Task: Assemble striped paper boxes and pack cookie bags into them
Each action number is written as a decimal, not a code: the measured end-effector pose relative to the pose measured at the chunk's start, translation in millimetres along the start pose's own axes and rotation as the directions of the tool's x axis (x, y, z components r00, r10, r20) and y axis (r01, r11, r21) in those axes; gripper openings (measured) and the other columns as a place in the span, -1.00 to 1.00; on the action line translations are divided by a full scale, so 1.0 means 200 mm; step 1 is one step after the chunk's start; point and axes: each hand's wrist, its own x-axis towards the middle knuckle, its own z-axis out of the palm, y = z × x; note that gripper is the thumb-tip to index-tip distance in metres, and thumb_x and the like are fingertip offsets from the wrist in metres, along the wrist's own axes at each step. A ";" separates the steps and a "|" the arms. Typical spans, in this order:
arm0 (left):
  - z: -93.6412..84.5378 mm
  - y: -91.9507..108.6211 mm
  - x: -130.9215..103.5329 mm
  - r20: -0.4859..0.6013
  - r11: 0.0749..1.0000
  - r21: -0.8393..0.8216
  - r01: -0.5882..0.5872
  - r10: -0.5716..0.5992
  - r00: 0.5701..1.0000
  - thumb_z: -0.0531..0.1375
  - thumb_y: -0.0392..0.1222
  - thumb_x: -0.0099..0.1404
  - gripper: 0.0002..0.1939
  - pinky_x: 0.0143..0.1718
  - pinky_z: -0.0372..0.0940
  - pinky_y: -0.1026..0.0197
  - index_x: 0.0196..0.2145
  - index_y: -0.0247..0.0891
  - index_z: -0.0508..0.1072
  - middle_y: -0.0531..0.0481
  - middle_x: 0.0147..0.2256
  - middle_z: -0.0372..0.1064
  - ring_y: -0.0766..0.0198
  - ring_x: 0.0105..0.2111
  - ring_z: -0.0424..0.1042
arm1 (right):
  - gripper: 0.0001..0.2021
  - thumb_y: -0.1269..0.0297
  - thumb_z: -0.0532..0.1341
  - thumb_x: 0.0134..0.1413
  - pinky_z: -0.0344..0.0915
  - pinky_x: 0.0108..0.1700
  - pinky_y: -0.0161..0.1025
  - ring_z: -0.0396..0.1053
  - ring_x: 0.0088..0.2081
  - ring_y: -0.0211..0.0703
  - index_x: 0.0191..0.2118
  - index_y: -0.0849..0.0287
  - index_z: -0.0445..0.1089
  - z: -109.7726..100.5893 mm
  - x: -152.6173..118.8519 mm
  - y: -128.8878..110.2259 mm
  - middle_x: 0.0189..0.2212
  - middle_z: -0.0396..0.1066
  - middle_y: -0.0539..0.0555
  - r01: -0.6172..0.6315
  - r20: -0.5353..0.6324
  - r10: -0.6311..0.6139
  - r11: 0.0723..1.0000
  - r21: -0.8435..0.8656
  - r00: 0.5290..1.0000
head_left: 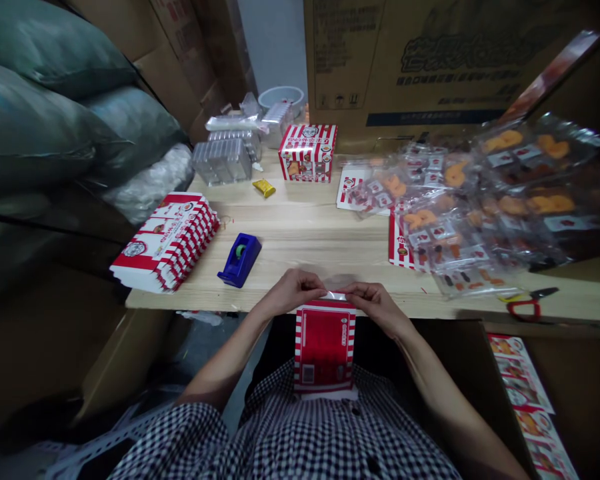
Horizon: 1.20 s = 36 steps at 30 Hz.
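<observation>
A red and white striped carton (326,347) hangs below the table's front edge, close to my body, with its top edge up. My left hand (300,291) pinches the left end of that top edge, and my right hand (369,299) pinches the right end. Between my fingertips a shiny whitish strip runs along the edge; whether it is tape or a flap I cannot tell. Left of my hands lies a blue tape dispenser (241,260), and farther left is a stack of flat striped cartons (166,241).
An assembled striped box (308,153) stands at the back, beside clear plastic trays (222,160). A small yellow packet (264,187) lies before them. Clear snack bags (460,207) heap up on the right, with scissors (526,305) near the front edge. Large cartons stand behind the table (300,233).
</observation>
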 end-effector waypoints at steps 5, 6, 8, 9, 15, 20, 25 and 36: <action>0.02 -0.03 0.00 -0.044 1.000 -0.020 -0.004 0.003 0.999 0.28 -0.08 0.26 -0.75 -0.38 0.25 0.31 -0.33 -0.36 0.59 -0.07 -0.41 0.53 0.30 -0.42 0.44 | -0.68 0.05 0.40 -0.01 0.43 -0.16 -0.19 0.55 -0.31 -0.14 -0.18 0.12 0.60 -0.02 0.01 0.03 -0.33 0.63 0.05 0.031 0.009 -0.031 0.999 -0.039 0.999; 0.01 -0.03 -0.01 -0.041 1.000 -0.027 0.000 -0.001 0.999 0.28 -0.08 0.26 -0.75 -0.37 0.26 0.30 -0.32 -0.36 0.59 -0.07 -0.40 0.54 0.28 -0.40 0.45 | -0.68 0.04 0.39 0.02 0.43 -0.12 -0.16 0.55 -0.27 -0.12 -0.15 0.10 0.60 -0.02 0.00 0.03 -0.30 0.63 0.06 0.042 0.021 -0.041 0.998 -0.054 0.999; 0.01 -0.03 -0.02 -0.023 0.999 -0.044 0.009 -0.010 1.000 0.27 -0.07 0.28 -0.74 -0.34 0.29 0.29 -0.29 -0.35 0.60 -0.09 -0.36 0.56 0.26 -0.37 0.48 | -0.67 0.01 0.32 0.12 0.41 0.00 -0.08 0.55 -0.16 -0.08 -0.07 0.06 0.57 -0.03 -0.02 0.04 -0.20 0.62 0.07 0.057 0.060 -0.052 0.995 -0.083 0.997; 0.00 -0.02 -0.03 -0.011 0.999 -0.051 0.012 -0.013 1.000 0.26 -0.06 0.29 -0.73 -0.33 0.30 0.28 -0.27 -0.35 0.61 -0.11 -0.34 0.57 0.24 -0.35 0.49 | -0.66 0.01 0.29 0.16 0.39 0.06 -0.04 0.53 -0.08 -0.06 -0.02 0.04 0.55 -0.03 -0.03 0.05 -0.13 0.61 0.08 0.065 0.085 -0.057 0.993 -0.097 0.995; 0.00 -0.01 -0.13 0.030 0.998 -0.055 -0.021 0.022 0.999 0.20 -0.07 0.36 -0.67 -0.03 0.34 0.15 0.02 -0.19 0.55 -0.13 -0.01 0.53 0.14 -0.06 0.50 | -0.74 0.13 0.31 0.17 0.27 0.22 0.01 0.43 0.11 -0.03 -0.03 -0.04 0.55 -0.04 -0.11 0.11 0.03 0.53 0.06 0.164 0.030 -0.162 0.966 -0.199 0.986; 0.06 -0.04 -0.24 -0.133 0.984 -0.176 0.009 -0.032 0.991 0.25 -0.09 0.33 -0.54 -0.06 0.38 0.13 0.15 -0.20 0.44 -0.16 -0.02 0.53 0.12 -0.08 0.53 | -0.80 0.18 0.31 0.18 0.34 0.14 -0.05 0.47 0.06 -0.04 -0.09 -0.04 0.57 -0.05 -0.16 0.10 -0.01 0.55 0.07 0.177 -0.027 -0.187 0.960 -0.219 0.982; 0.05 -0.04 -0.29 -0.158 0.993 -0.107 -0.046 0.029 0.987 0.26 -0.12 0.32 -0.69 0.10 0.32 0.06 0.00 -0.17 0.57 -0.13 0.01 0.53 0.10 0.03 0.49 | -0.83 0.16 0.32 0.16 0.36 0.10 -0.04 0.48 0.03 -0.02 -0.15 -0.01 0.59 -0.04 -0.18 0.08 -0.04 0.56 0.10 0.188 -0.005 -0.194 0.955 -0.231 0.981; 0.05 0.11 -0.30 -0.416 0.982 -0.118 -0.145 0.083 0.906 0.25 -0.19 0.31 -0.80 0.11 0.34 0.04 -0.13 -0.16 0.63 -0.13 -0.02 0.54 0.10 0.03 0.49 | -0.74 0.18 0.29 0.21 0.26 0.23 -0.01 0.38 0.16 -0.02 0.01 -0.06 0.51 0.13 -0.16 -0.06 0.10 0.47 0.07 0.294 -0.085 -0.328 0.916 -0.271 0.941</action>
